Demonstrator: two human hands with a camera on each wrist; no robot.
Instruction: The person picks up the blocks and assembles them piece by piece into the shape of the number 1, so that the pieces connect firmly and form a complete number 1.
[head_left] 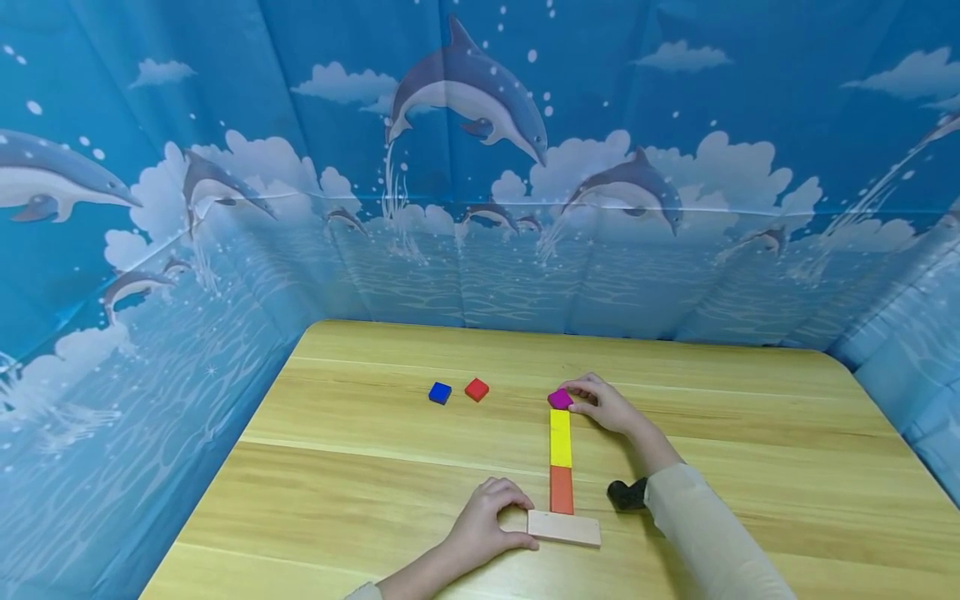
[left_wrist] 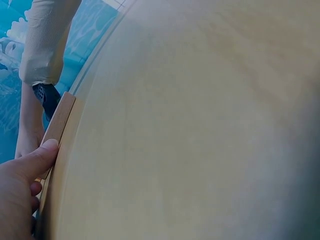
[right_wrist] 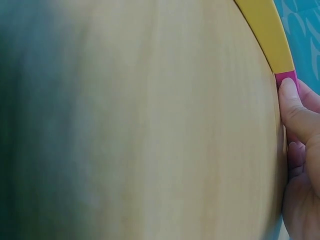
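My right hand [head_left: 606,406] pinches a small magenta block [head_left: 559,399] at the far end of a line of blocks. In the right wrist view the thumb [right_wrist: 290,91] lies on this magenta block [right_wrist: 286,76], which meets the end of the yellow block [right_wrist: 272,42]. Below it in the head view, the yellow block [head_left: 560,437] runs into an orange block [head_left: 561,489]. A plain wooden block [head_left: 564,528] lies crosswise at the near end. My left hand [head_left: 483,523] grips its left end between thumb and fingers; the left wrist view shows the thumb on the wooden block [left_wrist: 60,117].
A blue square block [head_left: 440,393] and a red one [head_left: 477,389] lie apart on the table [head_left: 337,467], left of the line. A black device [head_left: 627,495] is at the right wrist, by the sleeve cuff. A dolphin-print curtain [head_left: 465,275] hangs behind the table's far edge.
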